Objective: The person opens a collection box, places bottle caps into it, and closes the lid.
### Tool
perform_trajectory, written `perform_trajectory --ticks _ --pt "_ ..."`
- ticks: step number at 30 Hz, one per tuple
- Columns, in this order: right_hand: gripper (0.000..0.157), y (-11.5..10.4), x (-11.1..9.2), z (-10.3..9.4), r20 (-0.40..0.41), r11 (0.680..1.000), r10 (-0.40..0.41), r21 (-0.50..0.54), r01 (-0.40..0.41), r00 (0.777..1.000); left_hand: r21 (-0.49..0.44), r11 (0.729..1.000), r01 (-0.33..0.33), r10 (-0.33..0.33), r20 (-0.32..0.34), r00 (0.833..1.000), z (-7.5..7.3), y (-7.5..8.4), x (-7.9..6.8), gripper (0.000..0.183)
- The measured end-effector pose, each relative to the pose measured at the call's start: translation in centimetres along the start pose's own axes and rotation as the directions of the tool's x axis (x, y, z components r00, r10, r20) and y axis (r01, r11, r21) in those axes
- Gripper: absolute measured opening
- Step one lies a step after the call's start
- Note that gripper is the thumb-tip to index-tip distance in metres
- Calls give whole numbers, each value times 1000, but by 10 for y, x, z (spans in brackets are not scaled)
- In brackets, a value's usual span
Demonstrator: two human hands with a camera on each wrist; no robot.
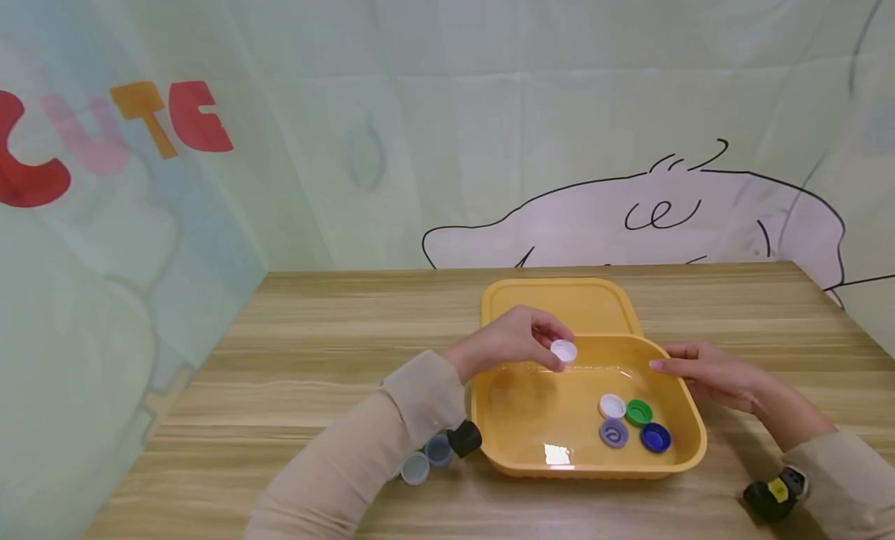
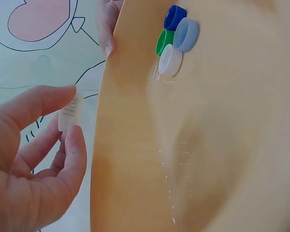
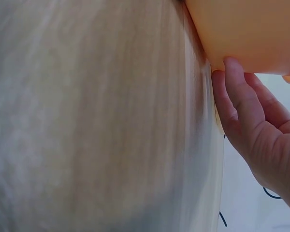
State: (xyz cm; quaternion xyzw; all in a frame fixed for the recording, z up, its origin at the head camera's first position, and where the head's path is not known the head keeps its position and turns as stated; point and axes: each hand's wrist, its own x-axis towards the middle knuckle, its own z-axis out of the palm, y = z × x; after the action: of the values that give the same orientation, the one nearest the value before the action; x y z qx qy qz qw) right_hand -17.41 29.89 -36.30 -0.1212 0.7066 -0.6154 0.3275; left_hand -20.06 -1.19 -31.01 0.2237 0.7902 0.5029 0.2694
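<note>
Between thumb and fingertips, my left hand point(image 1: 517, 338) pinches a small white bottle cap point(image 1: 563, 351). It is above the far side of a yellow plastic box point(image 1: 517, 466). Small dark print shows on the side of this cap in the left wrist view. My right hand point(image 1: 716, 377) holds the box by its far right corner, thumb over the rim and fingers against the outer wall point(image 3: 251, 43). Inside on the right lie a white cap point(image 1: 612, 406), a green cap point(image 1: 639, 412), a pale purple-blue cap point(image 1: 614, 433) and a dark blue cap point(image 1: 656, 437), grouped together.
Behind the box a yellow lid point(image 1: 559, 291) lies on the wooden table point(image 1: 336, 315). Several more caps point(image 1: 416, 468) sit left of the box, partly hidden by the left sleeve point(image 1: 363, 447). A printed cloth point(image 1: 391, 136) hangs along the table's back edge.
</note>
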Motion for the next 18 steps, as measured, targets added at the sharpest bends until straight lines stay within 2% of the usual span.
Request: perform_trajectory --ticks 6,13,18 --pt "39 0 0 0 -7 1000 3 7 -3 1000 25 1000 14 -14 7 1000 2 4 3 29" --pt "47 -1 -1 0 -36 1000 21 -9 -22 999 25 1000 -18 18 10 1000 4 7 6 29" --pt "45 -2 -1 1 -31 1000 21 -5 -22 999 19 1000 -11 11 20 1000 7 5 10 29"
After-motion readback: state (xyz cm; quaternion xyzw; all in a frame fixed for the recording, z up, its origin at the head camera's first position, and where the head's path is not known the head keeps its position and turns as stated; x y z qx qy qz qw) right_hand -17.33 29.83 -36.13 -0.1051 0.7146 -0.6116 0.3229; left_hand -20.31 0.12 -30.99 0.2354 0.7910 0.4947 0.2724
